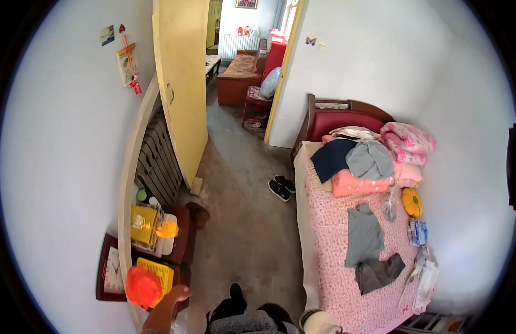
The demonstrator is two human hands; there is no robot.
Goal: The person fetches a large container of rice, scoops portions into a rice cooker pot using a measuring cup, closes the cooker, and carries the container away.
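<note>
My left hand (180,293) reaches in at the lower left, over the front edge of a dark brown cabinet. It is close to the right side of a yellow plastic basket (166,273). A bright red plastic bag (143,286) lies on that basket, left of my wrist. The fingers are too small and partly hidden, so I cannot tell whether they grip anything. My right hand is out of sight. At the bottom edge, by the bed, a round beige object (319,322) shows in part; its kind is unclear.
On the right is a bed with a pink patterned sheet (330,250), grey trousers (365,236), dark folded cloth (380,273) and piled bedding (408,139). Black shoes (279,190) lie on the floor beside it. A yellow door (185,83) stands ajar ahead, near a radiator (158,156).
</note>
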